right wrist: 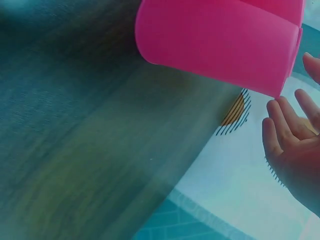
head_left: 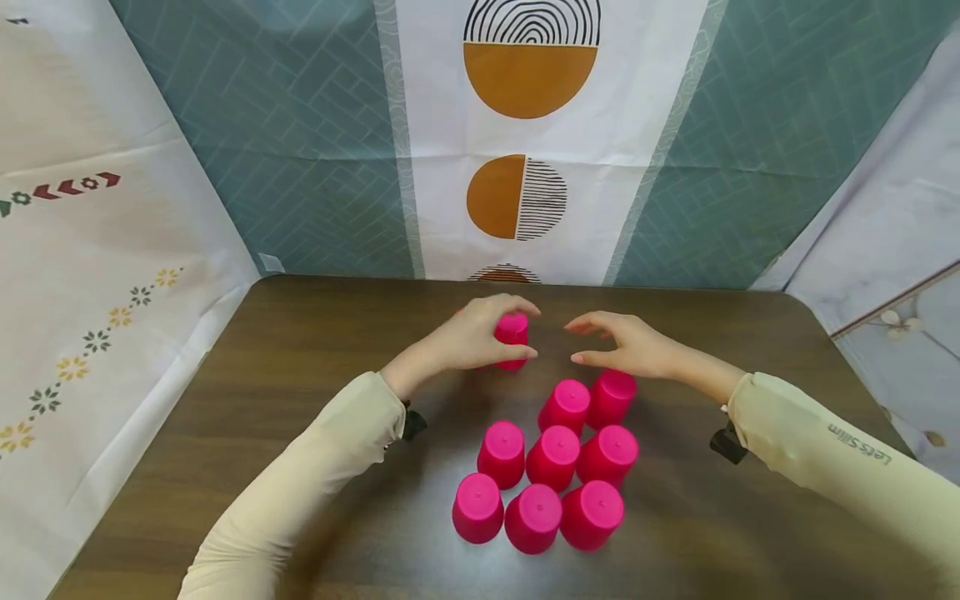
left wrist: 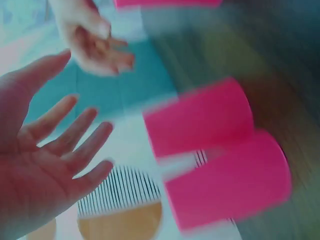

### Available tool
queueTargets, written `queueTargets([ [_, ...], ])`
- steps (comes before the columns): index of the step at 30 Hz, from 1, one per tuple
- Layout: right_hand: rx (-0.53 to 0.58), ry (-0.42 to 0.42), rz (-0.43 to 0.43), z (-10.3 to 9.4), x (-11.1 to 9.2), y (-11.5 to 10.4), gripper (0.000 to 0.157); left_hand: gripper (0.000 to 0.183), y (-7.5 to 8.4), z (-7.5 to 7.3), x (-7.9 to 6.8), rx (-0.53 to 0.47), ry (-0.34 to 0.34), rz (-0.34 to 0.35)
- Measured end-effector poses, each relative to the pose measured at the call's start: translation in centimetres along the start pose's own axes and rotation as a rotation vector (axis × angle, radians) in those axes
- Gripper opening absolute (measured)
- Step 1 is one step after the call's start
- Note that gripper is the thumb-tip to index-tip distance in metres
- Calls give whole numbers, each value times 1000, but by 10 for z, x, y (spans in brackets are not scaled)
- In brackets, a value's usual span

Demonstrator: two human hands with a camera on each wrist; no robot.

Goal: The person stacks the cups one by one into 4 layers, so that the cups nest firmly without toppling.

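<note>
One pink cup (head_left: 513,330) near left hand (head_left: 480,333); right hand (head_left: 624,344) apart.

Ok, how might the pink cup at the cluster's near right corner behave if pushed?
The pink cup would probably slide rather than tip, standing wider end down. Its smooth, undented wall suggests stiffness. Pushed left, it may nudge the close neighbouring cup.

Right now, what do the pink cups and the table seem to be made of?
Pink cups: likely plastic, smooth with a soft sheen; even colour and clean edges suggest it.
Table: wood or laminate, slightly glossy; streaky brown grain shows, with a pale reflection.
</note>
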State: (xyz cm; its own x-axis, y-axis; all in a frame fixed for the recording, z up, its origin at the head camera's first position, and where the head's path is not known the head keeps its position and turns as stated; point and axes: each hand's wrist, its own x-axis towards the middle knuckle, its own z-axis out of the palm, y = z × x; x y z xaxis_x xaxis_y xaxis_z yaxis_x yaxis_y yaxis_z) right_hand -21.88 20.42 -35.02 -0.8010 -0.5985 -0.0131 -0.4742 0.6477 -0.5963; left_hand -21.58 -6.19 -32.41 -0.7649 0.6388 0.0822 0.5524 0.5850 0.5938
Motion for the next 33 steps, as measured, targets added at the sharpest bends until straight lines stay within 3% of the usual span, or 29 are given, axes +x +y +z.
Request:
queueTargets([
  [3,9,10,15,0,-10,4,51,45,17,7,7,-23,-189,49],
  [6,18,31,26,0,-24,11,48,40,27,15,14,-27,-307,62],
  [14,97,4,47,-1,-56,27,52,47,33,36,24,-16,-416,67],
  [20,164,-15,32,3,-64,33,60,54,34,47,20,47,-407,93],
  [26,159,-22,-15,7,-60,33,67,50,29,49,14,25,-350,116],
  [33,151,-56,-17,10,-60,40,62,51,26,50,7,0,-322,85],
])
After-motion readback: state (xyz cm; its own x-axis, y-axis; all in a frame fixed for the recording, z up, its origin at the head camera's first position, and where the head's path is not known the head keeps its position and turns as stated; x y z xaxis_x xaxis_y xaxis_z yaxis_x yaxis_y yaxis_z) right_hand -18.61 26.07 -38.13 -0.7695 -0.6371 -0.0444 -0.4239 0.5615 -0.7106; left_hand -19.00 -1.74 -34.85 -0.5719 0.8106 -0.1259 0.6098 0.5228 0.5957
